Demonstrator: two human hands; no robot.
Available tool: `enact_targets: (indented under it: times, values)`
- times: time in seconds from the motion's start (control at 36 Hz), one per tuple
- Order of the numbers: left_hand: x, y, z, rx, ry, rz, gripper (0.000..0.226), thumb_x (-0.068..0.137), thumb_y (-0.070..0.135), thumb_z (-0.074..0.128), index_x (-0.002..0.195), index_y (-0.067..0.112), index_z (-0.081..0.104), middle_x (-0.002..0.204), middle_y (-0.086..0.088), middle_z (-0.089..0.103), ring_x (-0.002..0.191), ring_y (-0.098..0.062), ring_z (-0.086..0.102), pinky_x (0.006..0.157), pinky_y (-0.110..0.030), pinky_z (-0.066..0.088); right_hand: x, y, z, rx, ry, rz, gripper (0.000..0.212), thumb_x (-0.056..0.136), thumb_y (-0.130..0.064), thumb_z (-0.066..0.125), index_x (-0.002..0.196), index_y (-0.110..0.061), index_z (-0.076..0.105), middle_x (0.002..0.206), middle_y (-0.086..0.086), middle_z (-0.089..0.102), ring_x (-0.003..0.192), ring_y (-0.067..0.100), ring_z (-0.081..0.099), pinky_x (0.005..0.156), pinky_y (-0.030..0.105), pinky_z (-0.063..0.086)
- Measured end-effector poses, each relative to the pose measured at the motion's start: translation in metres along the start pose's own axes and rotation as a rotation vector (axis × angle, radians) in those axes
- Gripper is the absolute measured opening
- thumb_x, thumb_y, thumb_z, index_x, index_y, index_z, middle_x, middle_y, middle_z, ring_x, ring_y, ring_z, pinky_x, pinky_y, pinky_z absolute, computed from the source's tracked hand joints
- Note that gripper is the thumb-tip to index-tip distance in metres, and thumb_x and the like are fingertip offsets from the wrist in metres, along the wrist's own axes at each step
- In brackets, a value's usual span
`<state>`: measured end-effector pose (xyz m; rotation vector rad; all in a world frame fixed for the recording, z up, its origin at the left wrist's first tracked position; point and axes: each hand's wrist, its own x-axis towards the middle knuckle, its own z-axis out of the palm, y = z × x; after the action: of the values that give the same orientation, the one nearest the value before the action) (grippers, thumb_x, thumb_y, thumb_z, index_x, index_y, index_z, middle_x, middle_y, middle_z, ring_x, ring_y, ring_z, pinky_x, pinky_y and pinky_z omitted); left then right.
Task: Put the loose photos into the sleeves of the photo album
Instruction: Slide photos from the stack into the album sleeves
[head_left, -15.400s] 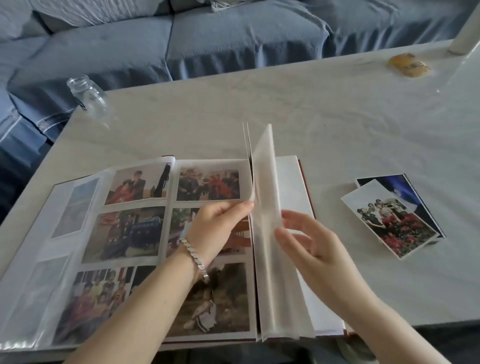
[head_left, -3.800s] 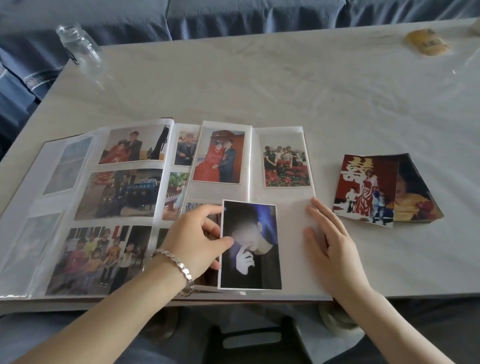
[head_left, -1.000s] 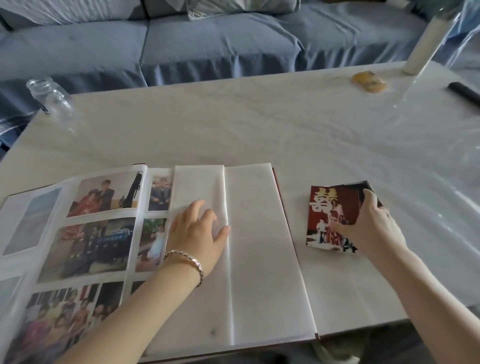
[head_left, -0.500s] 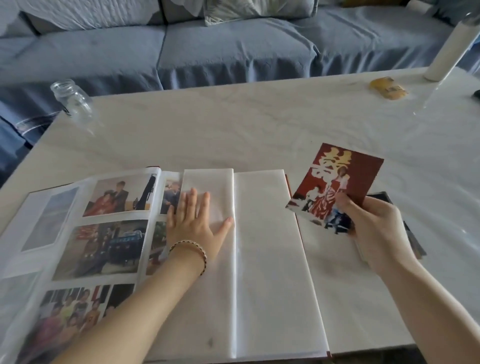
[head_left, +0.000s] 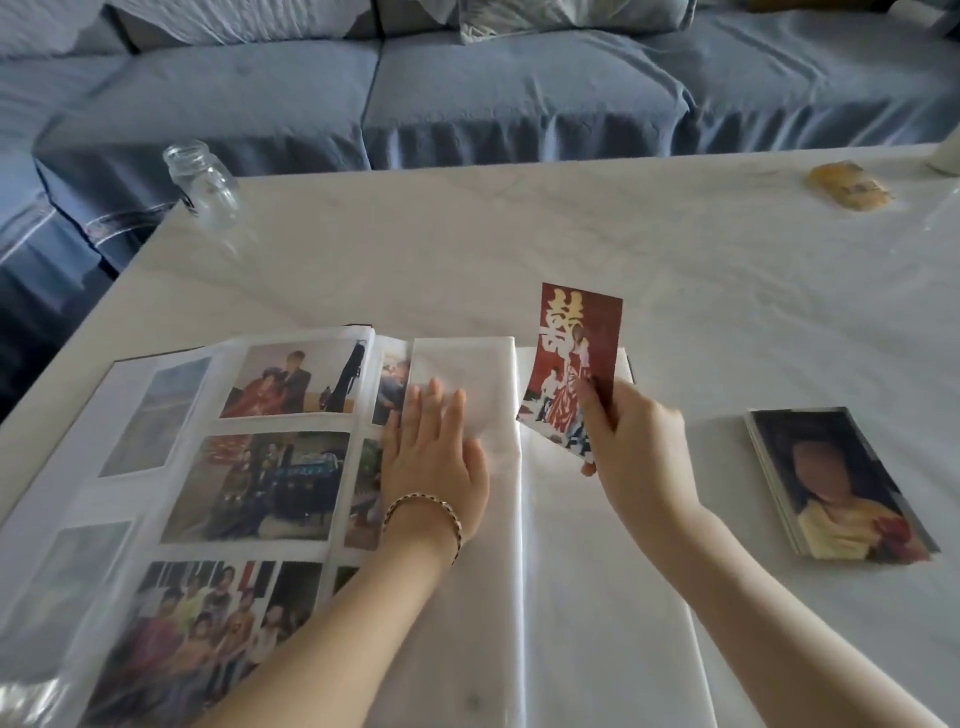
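The right hand (head_left: 644, 457), fingers pinched on the red photo (head_left: 576, 358), has lifted it from the loose stack (head_left: 836, 483) on the counter (head_left: 519, 234) and now holds it upright over the album (head_left: 597, 597). The left hand (head_left: 434, 457) stays flat on a blank page, fingers straight.

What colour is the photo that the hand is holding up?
The photo in the right hand is mostly red, with gold writing on top. Head view.
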<state>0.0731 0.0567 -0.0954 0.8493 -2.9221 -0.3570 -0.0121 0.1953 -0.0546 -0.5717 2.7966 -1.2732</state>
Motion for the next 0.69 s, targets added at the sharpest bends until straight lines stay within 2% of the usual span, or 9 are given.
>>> enact_targets:
  times: [0.08, 0.14, 0.22, 0.33, 0.5, 0.64, 0.69]
  values:
    - [0.0, 0.001, -0.001, -0.012, 0.016, 0.005, 0.053, 0.099, 0.03, 0.022, 0.15, 0.025, 0.006, 0.158, 0.002, -0.005, 0.144, -0.014, -0.012, 0.109, -0.027, -0.017, -0.001, 0.0, 0.004, -0.028, 0.019, -0.038, 0.037, 0.095, -0.029, 0.049, 0.062, -0.017, 0.038, 0.062, 0.013, 0.063, 0.046, 0.031, 0.059, 0.045, 0.041, 0.045]
    - [0.0, 0.001, -0.001, -0.027, 0.018, 0.004, 0.053, 0.099, 0.03, 0.023, 0.149, 0.025, 0.008, 0.158, 0.002, -0.004, 0.144, -0.014, -0.012, 0.109, -0.027, -0.017, -0.002, 0.0, 0.005, -0.039, 0.016, -0.04, 0.035, 0.095, -0.028, 0.049, 0.065, -0.011, 0.042, 0.064, 0.014, 0.064, 0.047, 0.032, 0.059, 0.045, 0.041, 0.045]
    - [-0.001, 0.001, -0.001, -0.047, 0.023, 0.004, 0.053, 0.098, 0.029, 0.024, 0.149, 0.025, 0.01, 0.158, 0.002, -0.003, 0.144, -0.014, -0.011, 0.11, -0.027, -0.017, -0.002, 0.002, 0.004, 0.039, 0.019, 0.007, 0.035, 0.095, -0.027, 0.049, 0.074, 0.0, 0.05, 0.068, 0.014, 0.065, 0.043, 0.022, 0.059, 0.038, 0.029, 0.043]
    - [0.0, 0.001, -0.001, -0.058, 0.021, 0.004, 0.053, 0.098, 0.029, 0.024, 0.149, 0.025, 0.009, 0.158, 0.002, -0.003, 0.144, -0.013, -0.011, 0.11, -0.028, -0.016, -0.001, 0.005, 0.003, 0.101, 0.05, 0.015, 0.035, 0.095, -0.025, 0.051, 0.074, 0.003, 0.052, 0.069, 0.014, 0.064, 0.042, 0.017, 0.058, 0.033, 0.017, 0.036]
    - [-0.001, 0.001, -0.002, -0.071, 0.03, 0.01, 0.052, 0.098, 0.028, 0.025, 0.148, 0.025, 0.014, 0.158, 0.002, 0.0, 0.144, -0.015, -0.009, 0.111, -0.028, -0.014, -0.002, 0.01, 0.011, 0.061, -0.007, -0.008, 0.034, 0.095, -0.027, 0.05, 0.078, 0.002, 0.056, 0.068, 0.011, 0.065, 0.042, 0.017, 0.058, 0.036, 0.018, 0.039]
    - [0.0, 0.002, -0.003, -0.099, 0.022, 0.007, 0.05, 0.099, 0.025, 0.022, 0.149, 0.024, 0.014, 0.158, 0.003, -0.001, 0.144, -0.013, -0.009, 0.111, -0.027, -0.014, -0.006, 0.011, 0.018, 0.032, -0.081, -0.017, 0.035, 0.095, -0.028, 0.051, 0.064, -0.012, 0.044, 0.056, 0.003, 0.057, 0.039, 0.012, 0.055, 0.035, 0.015, 0.034]
    - [0.0, 0.001, -0.004, -0.137, 0.03, 0.003, 0.049, 0.1, 0.023, 0.022, 0.148, 0.023, 0.017, 0.158, 0.003, 0.002, 0.144, -0.011, -0.008, 0.111, -0.025, -0.013, -0.008, 0.01, 0.021, 0.039, -0.145, 0.001, 0.037, 0.094, -0.028, 0.051, 0.063, -0.011, 0.043, 0.054, 0.001, 0.054, 0.036, 0.01, 0.054, 0.034, 0.013, 0.031]
